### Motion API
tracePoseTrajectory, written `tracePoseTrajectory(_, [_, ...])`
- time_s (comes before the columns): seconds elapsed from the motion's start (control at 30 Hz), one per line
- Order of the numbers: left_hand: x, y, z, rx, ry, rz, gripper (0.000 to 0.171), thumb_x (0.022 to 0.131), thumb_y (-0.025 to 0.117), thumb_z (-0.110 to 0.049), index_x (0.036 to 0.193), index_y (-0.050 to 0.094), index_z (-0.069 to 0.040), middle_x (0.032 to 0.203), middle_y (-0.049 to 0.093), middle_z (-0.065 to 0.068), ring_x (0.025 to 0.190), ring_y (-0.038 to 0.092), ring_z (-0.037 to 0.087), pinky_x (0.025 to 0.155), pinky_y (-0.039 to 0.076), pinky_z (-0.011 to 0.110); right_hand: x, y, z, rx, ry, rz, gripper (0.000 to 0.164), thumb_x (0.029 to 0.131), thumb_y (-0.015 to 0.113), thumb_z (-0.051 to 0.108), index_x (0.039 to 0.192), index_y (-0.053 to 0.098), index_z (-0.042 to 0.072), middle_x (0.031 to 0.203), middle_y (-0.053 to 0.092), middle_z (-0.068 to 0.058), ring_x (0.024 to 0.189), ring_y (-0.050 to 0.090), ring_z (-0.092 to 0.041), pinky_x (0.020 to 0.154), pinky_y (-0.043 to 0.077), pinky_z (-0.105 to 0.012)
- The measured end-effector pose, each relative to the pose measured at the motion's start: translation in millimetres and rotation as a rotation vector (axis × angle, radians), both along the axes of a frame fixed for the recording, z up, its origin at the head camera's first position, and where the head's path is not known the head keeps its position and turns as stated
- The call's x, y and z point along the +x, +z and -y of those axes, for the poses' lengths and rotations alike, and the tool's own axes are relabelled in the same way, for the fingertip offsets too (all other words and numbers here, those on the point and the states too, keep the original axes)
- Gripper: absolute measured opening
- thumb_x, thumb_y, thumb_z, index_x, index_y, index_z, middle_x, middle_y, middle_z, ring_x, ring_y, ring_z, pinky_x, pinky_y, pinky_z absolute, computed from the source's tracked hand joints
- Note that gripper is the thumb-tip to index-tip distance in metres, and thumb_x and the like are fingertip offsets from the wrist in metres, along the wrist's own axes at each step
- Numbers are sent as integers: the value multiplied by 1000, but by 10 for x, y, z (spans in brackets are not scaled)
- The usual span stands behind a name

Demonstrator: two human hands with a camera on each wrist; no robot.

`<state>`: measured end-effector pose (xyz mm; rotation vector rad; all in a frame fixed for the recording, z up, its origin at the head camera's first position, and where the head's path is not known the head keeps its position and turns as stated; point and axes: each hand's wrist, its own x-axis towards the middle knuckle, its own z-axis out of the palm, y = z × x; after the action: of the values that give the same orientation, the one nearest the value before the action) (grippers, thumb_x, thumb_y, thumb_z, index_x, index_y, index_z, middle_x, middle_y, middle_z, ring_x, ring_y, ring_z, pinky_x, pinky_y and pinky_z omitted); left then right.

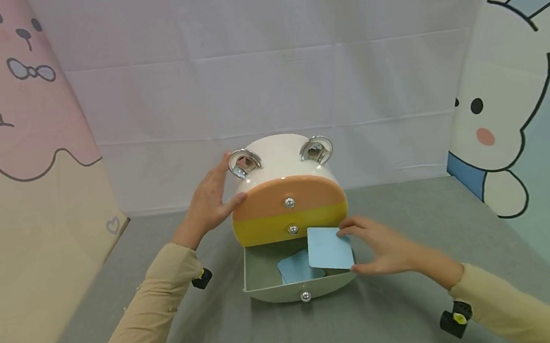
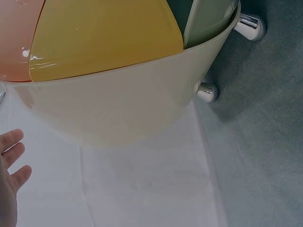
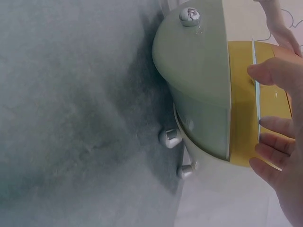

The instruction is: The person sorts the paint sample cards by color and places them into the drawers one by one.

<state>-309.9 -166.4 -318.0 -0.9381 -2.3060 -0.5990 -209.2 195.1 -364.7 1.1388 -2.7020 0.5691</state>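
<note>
A small rounded white chest [image 1: 281, 157] with silver ears [image 1: 316, 150] has an orange drawer [image 1: 263, 199], a yellow drawer [image 1: 265, 225] and a pulled-out green bottom drawer [image 1: 267, 294]. With thumb and fingertips, my right hand [image 1: 389, 246] pinches a light blue square card [image 1: 329, 248] by its right side, above the green drawer. In the right wrist view the card [image 3: 257, 99] appears edge-on. Other blue cards [image 1: 294, 268] lie inside that drawer. Beside the chest's upper left side, my left hand [image 1: 208, 200] has its fingers extended, thumb at the orange drawer's edge.
The chest stands on a grey cloth-covered table [image 1: 211, 332] on silver feet [image 2: 207, 92]. A white curtain [image 1: 266, 84] hangs behind it. Cartoon-printed panels [image 1: 28, 134] flank the table on both sides. Each forearm has a small black device [image 1: 455, 320] at the wrist.
</note>
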Motion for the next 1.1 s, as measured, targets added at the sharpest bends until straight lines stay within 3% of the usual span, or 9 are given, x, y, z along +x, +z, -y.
tracePoseTrajectory(0.33, [-17, -2, -3, 8, -2, 1, 88, 84, 29, -69, 147, 10, -10, 148, 26, 8, 125, 37, 31, 100, 32, 47, -71, -82, 191, 7, 49, 26, 59, 70, 75, 29, 119, 54, 5, 124, 46, -6, 113, 44, -21, 94, 41, -42])
tracePoseTrajectory(0.57, [-7, -3, -2, 5, 2, 9, 89, 84, 29, -69, 147, 10, -10, 147, 28, 10, 126, 37, 31, 101, 31, 46, -90, -88, 293, 18, 43, 96, 58, 72, 74, 28, 121, 52, 5, 126, 45, -7, 114, 42, -22, 97, 38, -44])
tracePoseTrajectory(1.1, [-10, -14, 7, 0, 4, 12, 88, 84, 29, -69, 147, 9, -11, 146, 29, 10, 124, 38, 31, 101, 31, 47, -126, -193, 371, -43, 79, 109, 62, 73, 74, 29, 123, 51, 3, 130, 44, -9, 118, 42, -22, 97, 38, -44])
